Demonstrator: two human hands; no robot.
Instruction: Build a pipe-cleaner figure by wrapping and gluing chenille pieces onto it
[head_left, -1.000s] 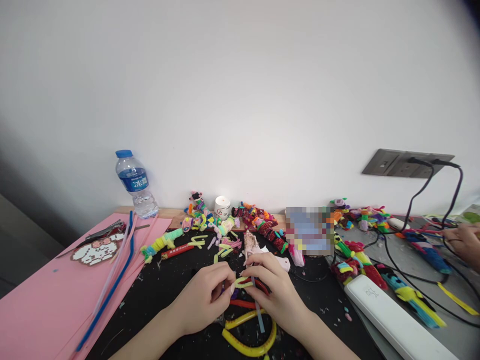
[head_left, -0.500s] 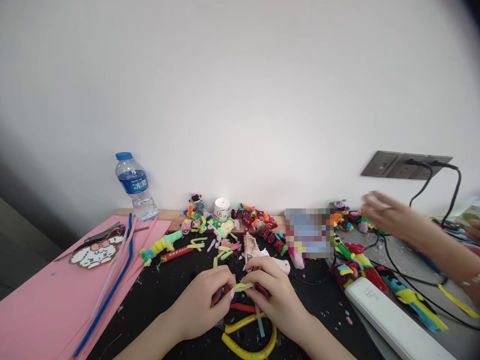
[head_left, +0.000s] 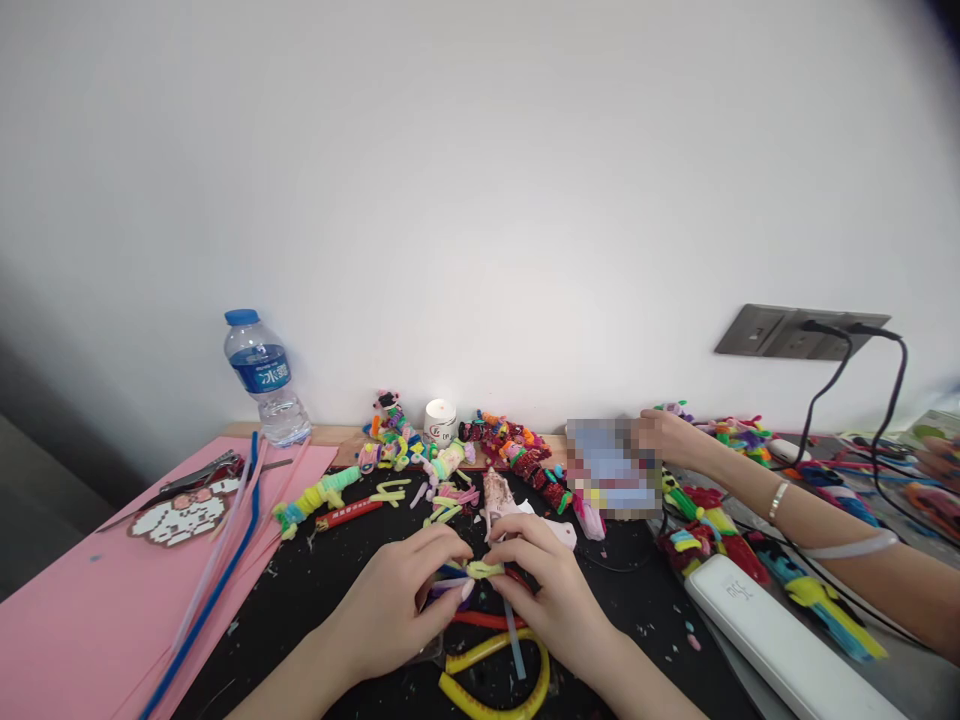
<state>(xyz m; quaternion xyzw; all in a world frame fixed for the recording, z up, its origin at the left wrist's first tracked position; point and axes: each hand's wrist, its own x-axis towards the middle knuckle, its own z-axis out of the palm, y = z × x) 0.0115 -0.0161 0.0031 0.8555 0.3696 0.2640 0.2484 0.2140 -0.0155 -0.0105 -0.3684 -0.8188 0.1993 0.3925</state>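
Our left hand (head_left: 397, 610) & right hand (head_left: 544, 590) meet over the black mat (head_left: 330, 580), both w/ fingertips pinched shut on a short yellow-green pipe cleaner piece (head_left: 486, 569) held between them, just above the yellow curved strip (head_left: 491, 690). A co-worker's hand (head_left: 664, 435) reaches in from the right to the blurred packet (head_left: 609, 468).

A short yellow-green pipe cleaner piece (head_left: 485, 569) lies level, pinched between both hands' fingers (head_left: 517, 558).
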